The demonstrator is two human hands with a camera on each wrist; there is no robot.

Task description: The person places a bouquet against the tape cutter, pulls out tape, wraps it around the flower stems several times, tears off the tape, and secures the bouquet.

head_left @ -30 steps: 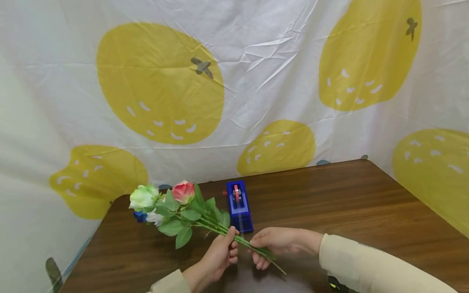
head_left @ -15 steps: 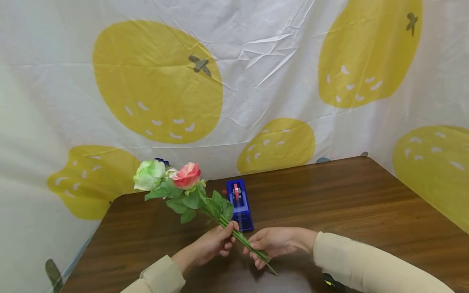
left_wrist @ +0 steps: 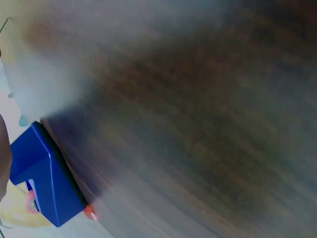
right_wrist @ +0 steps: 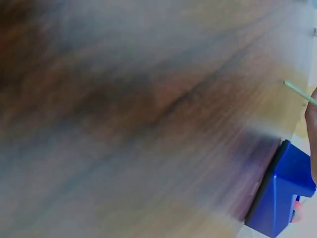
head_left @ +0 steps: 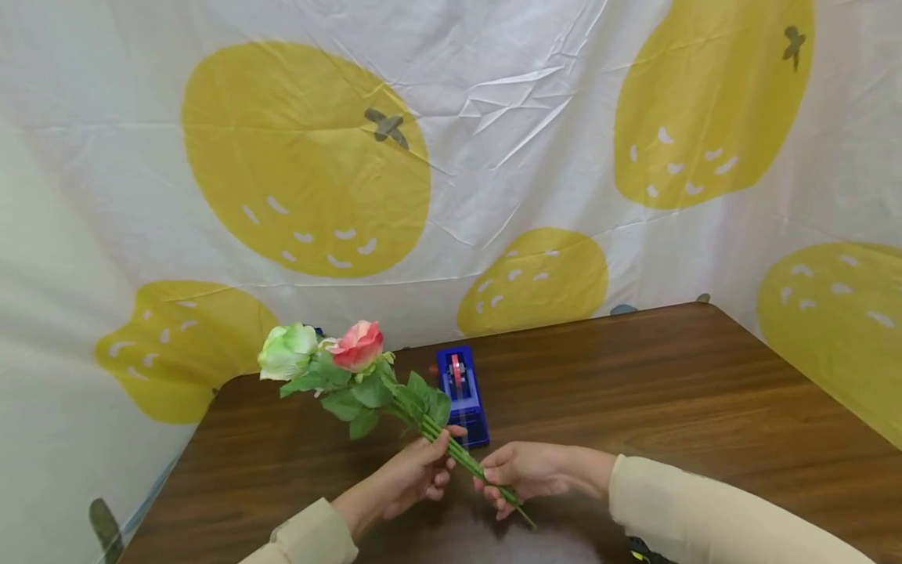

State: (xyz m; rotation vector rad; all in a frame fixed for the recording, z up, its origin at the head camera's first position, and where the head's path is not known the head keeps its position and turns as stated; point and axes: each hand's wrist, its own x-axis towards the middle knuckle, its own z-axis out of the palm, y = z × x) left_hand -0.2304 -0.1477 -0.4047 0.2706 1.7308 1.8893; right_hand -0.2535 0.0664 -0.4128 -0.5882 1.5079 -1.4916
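Note:
A bunch of artificial flowers slants over the table, with a pale green rose [head_left: 287,352] and a pink rose [head_left: 358,345] at its upper left. Behind them only a sliver of a blue flower shows. My left hand [head_left: 412,474] holds the green stems [head_left: 460,453] between thumb and fingers, below the leaves [head_left: 366,392]. Farther down, my right hand [head_left: 524,470] pinches the same stems near their cut ends. One stem end [right_wrist: 296,91] pokes out in the right wrist view. Just beyond both hands stands a blue tape dispenser [head_left: 462,395], with a faint clear strip at its front.
The dark wooden table [head_left: 669,376] extends to both sides and behind the dispenser. A white curtain [head_left: 507,157] printed with yellow fruit encloses its back and sides. Partly under the right sleeve lies a black object [head_left: 641,548] with a yellow mark.
The flower heads have risen and the bunch has turned, taking the blue flower from the front to behind. Over the last half second the heads dip slightly. Both hands keep hold of the stems.

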